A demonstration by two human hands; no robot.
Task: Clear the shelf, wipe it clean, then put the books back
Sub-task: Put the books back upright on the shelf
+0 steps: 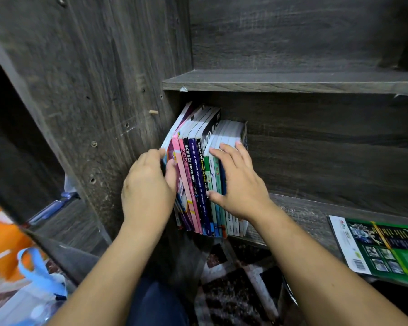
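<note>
a row of upright colourful paperback books stands on the dark wooden shelf between both grips. the left grip curls round its left end; the right grip, fingers straight, presses its right end.

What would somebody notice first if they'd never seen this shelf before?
The row of colourful upright paperback books packed into the left end of the dark grey wood-grain shelf, with the left hand cupping its left side and the right hand spread over the spines. Next, a glossy green book lying flat at the shelf's right.
</note>
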